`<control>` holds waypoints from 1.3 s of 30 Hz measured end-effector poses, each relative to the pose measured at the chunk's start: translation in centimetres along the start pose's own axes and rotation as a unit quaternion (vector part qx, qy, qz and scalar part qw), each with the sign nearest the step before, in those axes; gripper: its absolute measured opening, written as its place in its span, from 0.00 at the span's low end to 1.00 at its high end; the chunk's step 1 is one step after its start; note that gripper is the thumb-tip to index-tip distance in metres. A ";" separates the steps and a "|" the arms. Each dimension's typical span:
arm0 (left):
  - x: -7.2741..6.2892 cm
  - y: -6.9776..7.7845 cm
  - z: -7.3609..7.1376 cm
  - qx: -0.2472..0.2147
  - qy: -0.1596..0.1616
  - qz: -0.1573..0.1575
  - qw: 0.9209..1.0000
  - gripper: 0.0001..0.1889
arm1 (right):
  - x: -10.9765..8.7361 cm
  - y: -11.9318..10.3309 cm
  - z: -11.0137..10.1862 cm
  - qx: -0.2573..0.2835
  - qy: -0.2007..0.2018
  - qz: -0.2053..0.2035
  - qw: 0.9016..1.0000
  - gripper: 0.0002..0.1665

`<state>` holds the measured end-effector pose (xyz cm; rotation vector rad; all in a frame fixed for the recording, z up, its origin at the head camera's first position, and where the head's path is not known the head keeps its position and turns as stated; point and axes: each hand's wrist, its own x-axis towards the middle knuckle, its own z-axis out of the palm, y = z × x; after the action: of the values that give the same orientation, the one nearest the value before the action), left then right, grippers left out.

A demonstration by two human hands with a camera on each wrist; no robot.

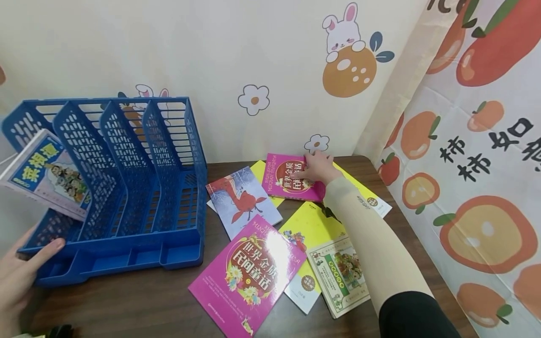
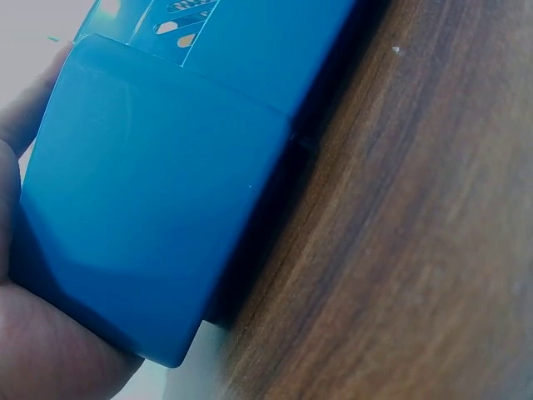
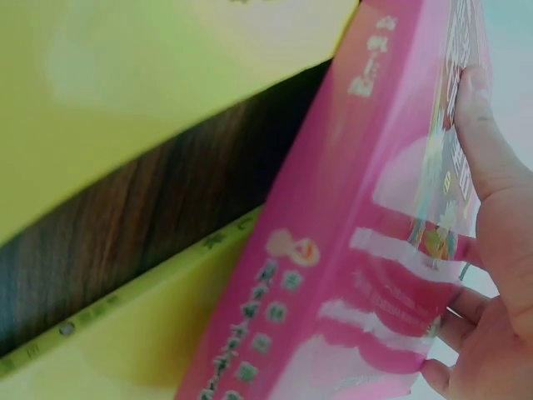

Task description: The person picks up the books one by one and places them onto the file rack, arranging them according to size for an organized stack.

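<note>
My left hand (image 1: 21,270) grips the front left corner of a blue plastic file rack (image 1: 181,237), its thumb over the front edge. The left wrist view shows the rack's smooth end wall (image 2: 158,183) close up, beside the brown tabletop. At the back of the table my right hand (image 1: 319,168) holds a pink book (image 1: 274,176) by its far right side, thumb on the cover. In the right wrist view the pink spine (image 3: 333,217) is tilted over yellow books, with the fingers (image 3: 466,304) bent at the book's edge.
One book (image 1: 63,173) leans in the rack's leftmost slot. Another pink book (image 1: 253,277) lies at the front, near a book with a red crab-like picture (image 1: 243,199), a yellow book (image 1: 317,223) and a pale green book (image 1: 340,277). A patterned curtain (image 1: 465,188) hangs at the right.
</note>
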<state>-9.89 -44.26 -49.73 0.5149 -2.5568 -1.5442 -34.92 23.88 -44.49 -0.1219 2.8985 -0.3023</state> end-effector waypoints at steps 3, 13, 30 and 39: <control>0.1 0.2 0.0 -0.005 0.003 -0.002 1.000 0.42 | 0.0 -0.1 -0.1 -0.012 0.015 0.002 1.000 0.62; 0.1 -0.1 -0.1 -0.004 -0.007 -0.002 1.000 0.42 | -1.0 -1.0 -1.1 -0.011 0.073 -0.013 0.997 0.66; 0.3 0.7 0.0 -0.007 -0.007 -0.021 1.000 0.43 | -4.1 -1.0 -3.7 0.013 0.083 -0.039 0.996 0.45; 0.5 0.4 -0.2 -0.012 -0.006 -0.018 1.000 0.43 | -8.5 -1.2 -6.6 0.130 0.107 -0.044 0.985 0.32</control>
<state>-10.42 -44.44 -49.36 0.5535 -2.5484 -1.5911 -28.10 24.87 -36.09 -0.1834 3.0332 -0.7480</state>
